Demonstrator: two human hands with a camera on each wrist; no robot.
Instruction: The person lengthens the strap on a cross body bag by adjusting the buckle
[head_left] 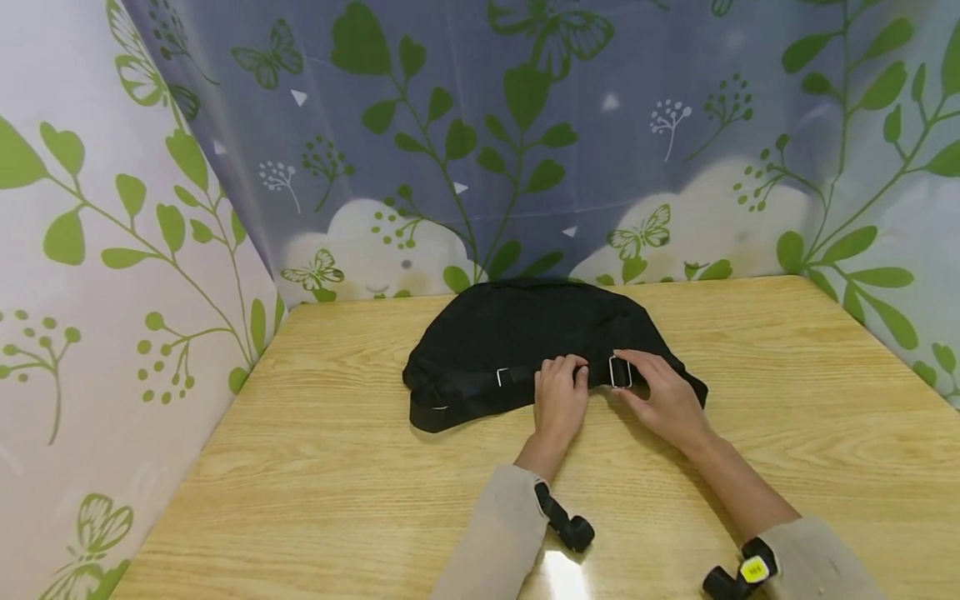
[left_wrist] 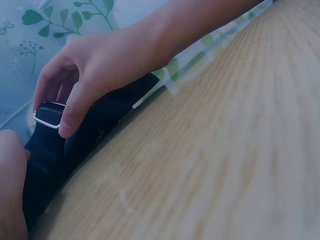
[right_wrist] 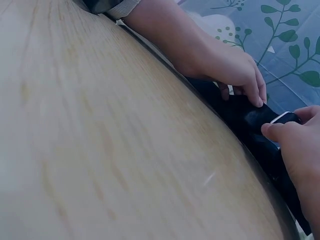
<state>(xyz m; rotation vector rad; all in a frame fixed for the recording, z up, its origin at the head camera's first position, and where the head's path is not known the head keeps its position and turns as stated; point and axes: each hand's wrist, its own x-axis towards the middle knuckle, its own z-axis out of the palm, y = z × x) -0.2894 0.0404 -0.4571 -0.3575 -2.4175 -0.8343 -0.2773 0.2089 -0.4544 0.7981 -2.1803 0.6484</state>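
A black fabric bag (head_left: 525, 321) lies on the table, its strap running along the near edge. The right hand (head_left: 667, 404) pinches a silver metal buckle (head_left: 620, 372) on the strap between thumb and fingers; the left wrist view shows this buckle (left_wrist: 47, 120) between the thumb and fingers of the right hand (left_wrist: 100, 65). Just left of it, the left hand (head_left: 559, 400) grips the strap with bent fingers, seen also in the right wrist view as the left hand (right_wrist: 225, 65) at the black strap (right_wrist: 245, 117). A second metal piece (head_left: 501, 377) shows on the strap further left.
The bag rests on a light wood-grain table (head_left: 315, 500) near its back edge. Behind it hangs a blue-grey cloth (head_left: 435, 167) with green leaves and butterflies; similar pale patterned cloth stands at both sides. Each wrist wears a black camera mount (head_left: 566, 521).
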